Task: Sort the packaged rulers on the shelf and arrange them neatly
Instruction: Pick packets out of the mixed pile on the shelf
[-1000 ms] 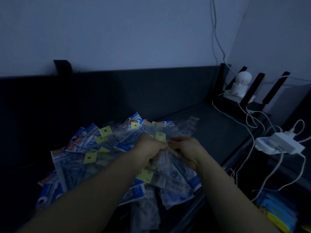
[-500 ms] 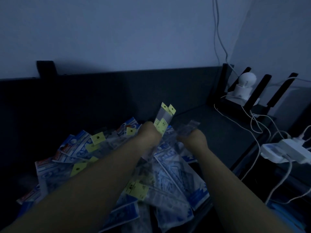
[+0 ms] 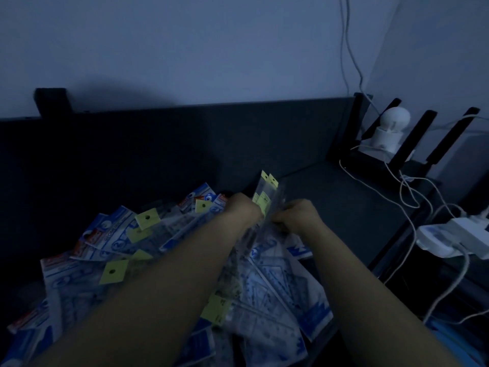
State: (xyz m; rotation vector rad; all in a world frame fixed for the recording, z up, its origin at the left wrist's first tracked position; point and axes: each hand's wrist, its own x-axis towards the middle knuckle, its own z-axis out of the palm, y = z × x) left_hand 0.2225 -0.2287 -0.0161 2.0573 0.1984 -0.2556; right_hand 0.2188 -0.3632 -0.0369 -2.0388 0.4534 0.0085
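Left hand (image 3: 242, 210) and right hand (image 3: 301, 217), fingers curled round them, have lifted a few ruler packs (image 3: 264, 197) upright from the pile (image 3: 119, 242) (sorting underway).

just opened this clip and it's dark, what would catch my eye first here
At centre, the left hand and right hand grip clear ruler packs with yellow tags, tilted up. A messy pile of blue-and-white packs spreads across the dark shelf to the left; a white camera sits far right.
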